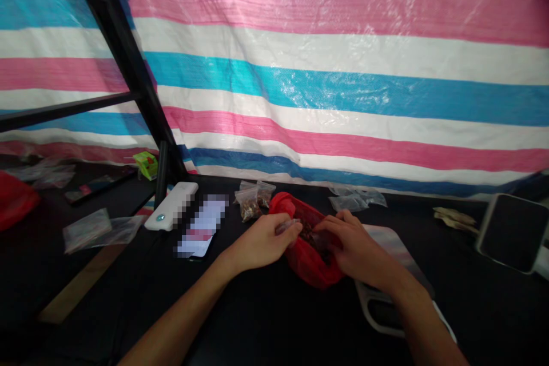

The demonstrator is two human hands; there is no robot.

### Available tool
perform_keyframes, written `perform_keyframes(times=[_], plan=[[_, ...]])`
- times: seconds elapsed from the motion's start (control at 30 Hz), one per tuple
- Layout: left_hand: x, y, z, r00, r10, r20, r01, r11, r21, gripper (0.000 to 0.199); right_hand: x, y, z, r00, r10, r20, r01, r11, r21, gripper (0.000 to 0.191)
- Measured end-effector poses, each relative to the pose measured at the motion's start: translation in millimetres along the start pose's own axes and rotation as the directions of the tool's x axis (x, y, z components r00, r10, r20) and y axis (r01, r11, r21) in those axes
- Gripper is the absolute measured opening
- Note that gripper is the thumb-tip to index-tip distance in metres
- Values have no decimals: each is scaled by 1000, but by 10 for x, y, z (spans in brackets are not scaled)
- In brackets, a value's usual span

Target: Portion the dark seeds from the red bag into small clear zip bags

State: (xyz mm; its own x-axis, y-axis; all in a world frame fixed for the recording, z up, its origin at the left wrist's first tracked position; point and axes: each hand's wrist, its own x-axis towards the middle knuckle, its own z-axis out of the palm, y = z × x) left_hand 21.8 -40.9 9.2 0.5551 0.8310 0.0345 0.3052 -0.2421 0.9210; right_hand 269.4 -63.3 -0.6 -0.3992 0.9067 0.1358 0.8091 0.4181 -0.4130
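A red plastic bag [315,271] lies open on the black table, with small brown pieces [307,231] inside. Over its left side, my left hand [266,240] pinches a small clear plastic bag [288,225] between thumb and fingers. My right hand [354,246] reaches into the red bag's right side, its fingers curled at the brown pieces; what they hold, if anything, is hidden. Behind the red bag sit small filled zip bags [250,203]. Partly under my right forearm is a flat scale [388,243].
Left of my hands lie a phone [205,226] and a white power bank [175,206]. Clear bags [355,199] lie at the back, others [100,231] at the left. A black frame post [128,57] rises at left. Folded paper [454,218] and a dark-screened device [512,233] are at right.
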Motion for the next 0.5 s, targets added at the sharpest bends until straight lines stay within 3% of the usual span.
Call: perform_keyframes(times=[0.2,0.3,0.5], plan=[[-39,-24,-44,991,-123,-61,127,990,68,39,-26,20,-17,998,69,-7,-70,996,-51,41],[-36,-80,49,988,-104,-114,113,991,74,32,2,-7,18,999,42,-19,-43,998,-43,44],[94,-231,158,990,-81,-112,68,991,-119,32,75,-62,111,999,-2,-33,3,1000,12,39]])
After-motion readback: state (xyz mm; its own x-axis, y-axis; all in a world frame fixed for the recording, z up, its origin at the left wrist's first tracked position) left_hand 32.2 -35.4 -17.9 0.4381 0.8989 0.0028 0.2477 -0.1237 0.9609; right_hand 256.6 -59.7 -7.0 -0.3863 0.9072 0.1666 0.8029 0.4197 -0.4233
